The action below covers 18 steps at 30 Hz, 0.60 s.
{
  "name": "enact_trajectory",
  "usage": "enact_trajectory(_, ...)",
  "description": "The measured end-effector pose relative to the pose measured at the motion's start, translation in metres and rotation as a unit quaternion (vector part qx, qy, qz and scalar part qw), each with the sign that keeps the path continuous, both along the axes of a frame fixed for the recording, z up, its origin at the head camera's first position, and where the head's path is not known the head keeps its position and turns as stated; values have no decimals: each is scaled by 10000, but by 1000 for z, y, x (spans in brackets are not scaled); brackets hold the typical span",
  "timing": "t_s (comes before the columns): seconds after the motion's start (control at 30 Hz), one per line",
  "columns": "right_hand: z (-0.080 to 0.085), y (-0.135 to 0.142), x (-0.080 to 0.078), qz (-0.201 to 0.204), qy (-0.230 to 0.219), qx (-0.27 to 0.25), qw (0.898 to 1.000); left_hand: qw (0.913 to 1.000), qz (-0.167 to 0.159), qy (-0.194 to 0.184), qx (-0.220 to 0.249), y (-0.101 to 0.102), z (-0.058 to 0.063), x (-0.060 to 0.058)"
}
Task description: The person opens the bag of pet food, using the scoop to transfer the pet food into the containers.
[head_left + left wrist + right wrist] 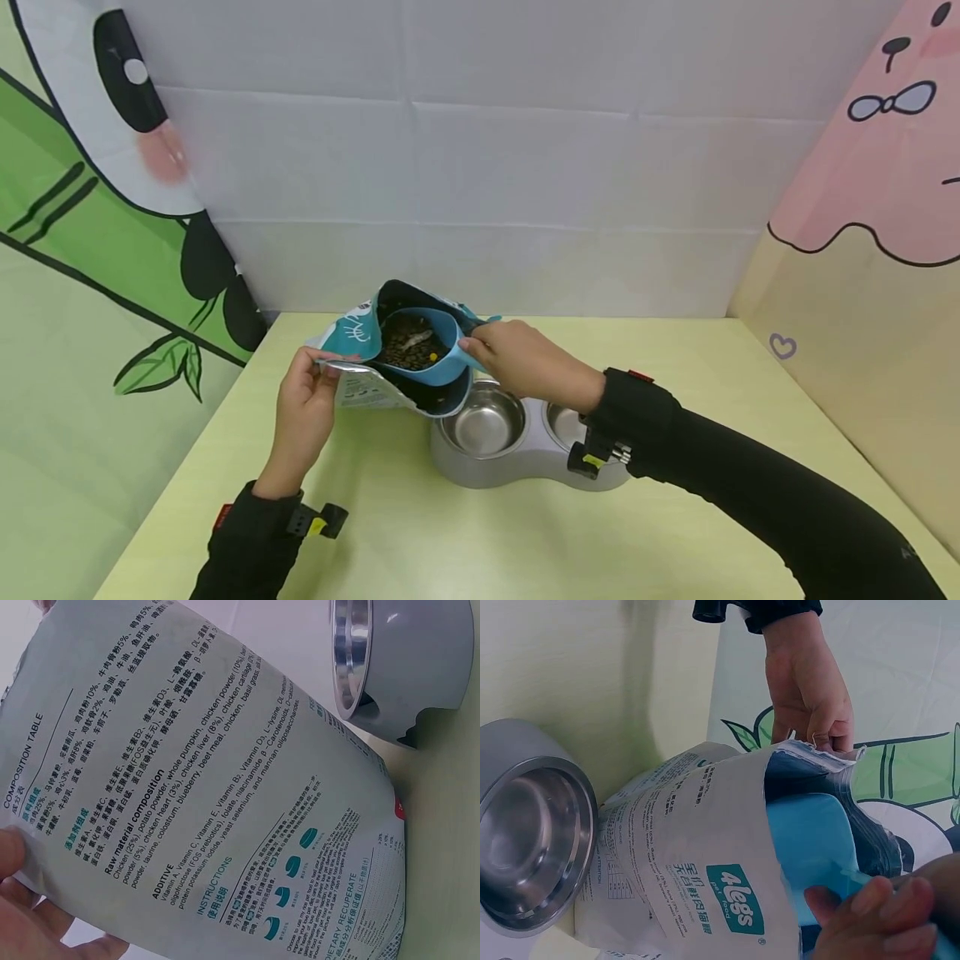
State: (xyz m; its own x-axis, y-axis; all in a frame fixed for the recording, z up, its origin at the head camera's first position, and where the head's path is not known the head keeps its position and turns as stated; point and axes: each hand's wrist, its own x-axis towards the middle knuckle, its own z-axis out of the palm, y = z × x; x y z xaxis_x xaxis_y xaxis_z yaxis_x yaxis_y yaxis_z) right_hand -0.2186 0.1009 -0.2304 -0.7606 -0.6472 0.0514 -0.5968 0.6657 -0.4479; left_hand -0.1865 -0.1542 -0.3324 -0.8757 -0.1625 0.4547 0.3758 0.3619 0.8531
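Note:
A pet food bag, teal and white with a dark inside, is tilted with its mouth open. My left hand pinches the bag's near left edge between thumb and fingers. In the mouth of the bag sits a blue scoop filled with brown kibble. My right hand grips the scoop's handle, thumb on top. Printed text covers the bag's panel in the left wrist view. Behind and right of the bag stands a grey double pet bowl with two steel dishes; the left dish shows bare metal.
The pale yellow table reaches back to a white sheet wall. Cartoon-printed sheets hang at both sides, with a green panel on the left. My right forearm partly hides the right steel dish.

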Motion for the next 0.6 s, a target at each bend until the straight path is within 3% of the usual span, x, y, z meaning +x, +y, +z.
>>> enact_trajectory(0.6,3,13,7,-68,-443,-183,9988,9997,52,90,231,-1,2,2)
